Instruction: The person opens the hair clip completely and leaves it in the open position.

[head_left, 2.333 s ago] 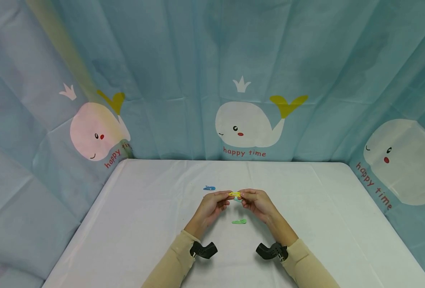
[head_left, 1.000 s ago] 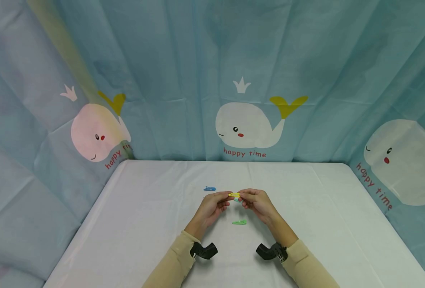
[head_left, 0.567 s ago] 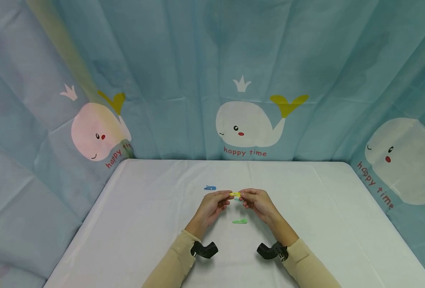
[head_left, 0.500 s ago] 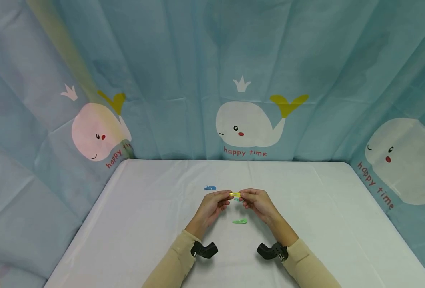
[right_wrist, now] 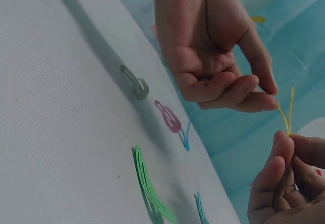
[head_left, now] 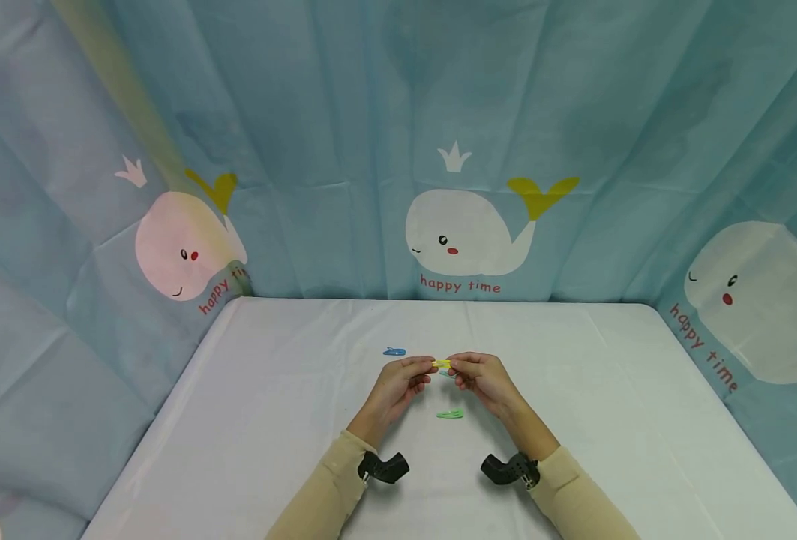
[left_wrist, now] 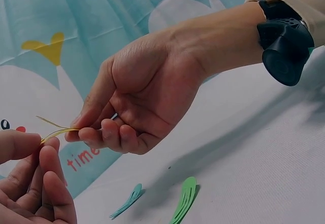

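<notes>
Above the white surface [head_left: 270, 420], in the head view, the left hand [head_left: 398, 381] and right hand [head_left: 482, 379] pinch a yellow clip [head_left: 441, 363] between their fingers, nearly exactly as two seconds ago; the blue clip [head_left: 394, 351] and green clip [head_left: 450, 414] lie unmoved. The left wrist view shows the yellow clip's strips spread apart. The right wrist view shows a pink clip [right_wrist: 173, 125] beside a gray clip [right_wrist: 141, 93].

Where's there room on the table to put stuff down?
The table is bare right of the right hand, out to its right edge, and left of the left hand, out to its left edge. The middle is crowded: green clip, teal clip, blue clip, pink clip, grey clip, and the held yellow clip.
</notes>
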`<state>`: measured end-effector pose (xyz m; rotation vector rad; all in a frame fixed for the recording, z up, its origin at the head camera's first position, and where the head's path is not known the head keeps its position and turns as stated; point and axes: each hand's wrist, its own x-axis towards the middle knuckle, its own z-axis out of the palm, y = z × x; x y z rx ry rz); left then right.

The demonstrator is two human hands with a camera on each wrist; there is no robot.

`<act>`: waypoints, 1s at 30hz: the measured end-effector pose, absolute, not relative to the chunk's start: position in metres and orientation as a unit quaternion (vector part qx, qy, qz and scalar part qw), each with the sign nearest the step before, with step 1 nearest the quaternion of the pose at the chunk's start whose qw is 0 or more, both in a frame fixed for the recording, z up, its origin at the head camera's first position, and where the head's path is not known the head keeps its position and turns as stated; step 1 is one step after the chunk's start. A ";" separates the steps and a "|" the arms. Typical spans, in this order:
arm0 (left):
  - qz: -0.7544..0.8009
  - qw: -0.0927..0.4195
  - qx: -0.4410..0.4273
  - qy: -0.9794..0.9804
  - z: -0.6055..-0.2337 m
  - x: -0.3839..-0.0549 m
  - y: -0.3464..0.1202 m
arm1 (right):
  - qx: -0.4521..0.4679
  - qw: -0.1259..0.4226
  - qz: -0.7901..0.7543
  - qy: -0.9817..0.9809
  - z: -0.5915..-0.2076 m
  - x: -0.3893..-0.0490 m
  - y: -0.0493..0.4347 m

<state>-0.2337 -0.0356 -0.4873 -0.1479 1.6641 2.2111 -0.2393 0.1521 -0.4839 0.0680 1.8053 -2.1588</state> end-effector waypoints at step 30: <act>0.775 0.169 -0.068 0.605 -0.489 -0.234 -0.032 | 0.031 0.155 -0.757 0.635 -0.482 -0.240 0.155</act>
